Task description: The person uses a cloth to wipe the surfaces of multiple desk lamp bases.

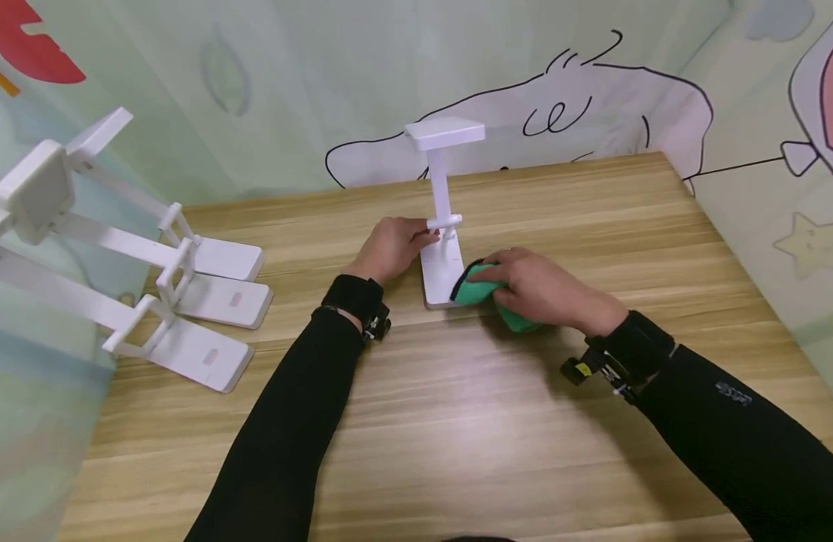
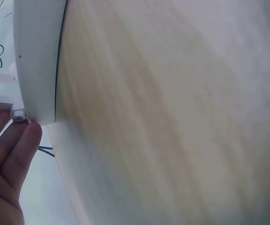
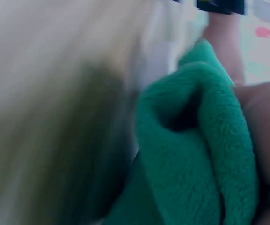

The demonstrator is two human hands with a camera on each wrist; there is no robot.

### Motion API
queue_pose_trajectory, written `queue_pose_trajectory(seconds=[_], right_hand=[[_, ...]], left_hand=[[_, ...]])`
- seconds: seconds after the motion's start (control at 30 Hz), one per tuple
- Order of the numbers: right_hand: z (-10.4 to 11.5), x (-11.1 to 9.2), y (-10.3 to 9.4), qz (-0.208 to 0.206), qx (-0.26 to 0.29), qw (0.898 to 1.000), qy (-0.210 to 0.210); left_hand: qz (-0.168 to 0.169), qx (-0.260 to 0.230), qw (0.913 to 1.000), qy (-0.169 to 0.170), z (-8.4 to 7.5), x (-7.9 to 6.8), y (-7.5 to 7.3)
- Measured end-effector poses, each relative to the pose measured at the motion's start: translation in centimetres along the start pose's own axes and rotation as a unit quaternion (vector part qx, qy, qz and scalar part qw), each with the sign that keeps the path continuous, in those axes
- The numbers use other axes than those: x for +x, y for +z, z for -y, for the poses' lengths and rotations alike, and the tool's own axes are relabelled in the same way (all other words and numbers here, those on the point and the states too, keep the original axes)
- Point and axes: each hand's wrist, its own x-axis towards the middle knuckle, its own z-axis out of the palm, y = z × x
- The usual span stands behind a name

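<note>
A white desk lamp (image 1: pixel 440 263) stands upright on the wooden table, its flat head (image 1: pixel 446 134) raised on a thin post. My left hand (image 1: pixel 390 248) pinches the small crossbar low on the post. Thumb and fingers meet around that bar's end (image 2: pixel 18 114) in the left wrist view, beside the lamp's base (image 2: pixel 37 61). Bunched in my right hand (image 1: pixel 548 290) is a green cloth (image 1: pixel 477 286) with a dark edge, lying against the right front corner of the base. The right wrist view shows the cloth (image 3: pixel 186 150) folded thickly, covering most of the fingers.
Several similar white lamps (image 1: pixel 206 354) stand side by side at the table's left, their posts leaning left. The table (image 1: pixel 416 421) meets a printed curtain (image 1: pixel 281 90) along its back edge. More curtain hangs beyond the right edge.
</note>
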Motion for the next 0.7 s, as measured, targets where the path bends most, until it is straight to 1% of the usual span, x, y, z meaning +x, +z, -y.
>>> queue_pose_trajectory(seconds=[0.07,0.13,0.17,0.23,0.3,0.37,0.47,0.53,0.6,0.7], right_hand=[[0.5,1.3,-0.3,-0.040,-0.001,0.998,0.046],[1.0,2.8,0.1,-0.082,-0.005,0.993,0.086],[1.2,3.5,0.4,-0.100,-0.007,0.990,0.099],[1.6,4.5,1.3,-0.123,-0.029,0.986,0.111],[1.9,5.0,2.3,-0.129,-0.062,0.985,0.095],[2.2,4.9,3.0,-0.129,-0.094,0.985,0.062],[2.6,3.9,3.7,-0.119,-0.121,0.985,0.008],[2.9,2.7,3.5,-0.097,-0.112,0.989,-0.015],[3.0,1.6,3.1,-0.064,-0.088,0.993,-0.033],[2.8,0.6,1.8,-0.006,-0.046,0.998,-0.041]], left_hand=[[-0.004,0.000,1.0000,0.008,0.0,0.0,-0.1],[-0.008,0.002,0.9998,0.016,0.1,-0.1,-0.2],[-0.008,0.004,0.9998,0.017,0.1,-0.1,-0.2],[-0.009,0.010,0.9998,0.015,0.1,-0.1,-0.2],[-0.009,0.012,0.9998,0.017,0.1,-0.1,-0.2],[-0.009,0.013,0.9997,0.019,0.0,0.0,-0.2],[-0.009,0.015,0.9994,0.029,-0.1,0.1,-0.3],[-0.005,0.019,0.9995,0.025,-0.2,0.1,-0.3],[0.000,0.020,0.9996,0.020,-0.2,0.1,-0.3],[0.005,0.016,0.9998,0.007,-0.1,0.0,-0.4]])
